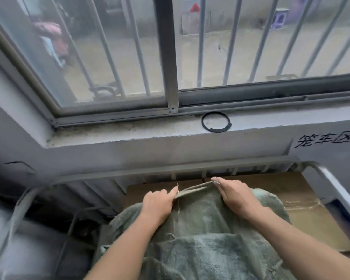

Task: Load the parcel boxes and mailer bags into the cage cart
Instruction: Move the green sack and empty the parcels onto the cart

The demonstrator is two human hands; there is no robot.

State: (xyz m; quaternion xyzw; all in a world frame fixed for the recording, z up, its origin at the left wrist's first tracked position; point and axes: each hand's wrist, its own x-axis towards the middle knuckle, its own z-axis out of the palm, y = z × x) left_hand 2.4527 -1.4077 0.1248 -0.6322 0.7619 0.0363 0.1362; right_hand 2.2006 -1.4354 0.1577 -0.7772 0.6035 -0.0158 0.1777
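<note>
green woven sack (pixel 200 229) fills the lower middle of the frame, between the two forearms of the person. its top rim is folded into a narrow band and pulled tight between the hands. the left hand (pixel 157 207) grips the left end of this rim, with the fingers curled over the cloth and the thumb side pressed on the edge. the right hand (pixel 235 197) grips the right end, with its fingers bent around the folded band. the body of the sack hangs wrinkled under the hands, toward the bottom edge.

the sack covers part of the flat cardboard boxes (pixel 291 188), which show behind it and at its right, one with clear tape across it. whether the sack rests its weight on them i cannot tell. boxes and sack are inside the cage cart (pixel 170 168), whose grey top rail runs across the frame just above the hands and bends down at the right side.

above the cart is a grey wall with black handwritten characters (pixel 325 140) at the right. on the window sill (pixel 129 130) lies a black ring (pixel 216 124). the sliding window (pixel 166 57) takes the upper half, with metal bars (pixel 232 37) behind the glass.
</note>
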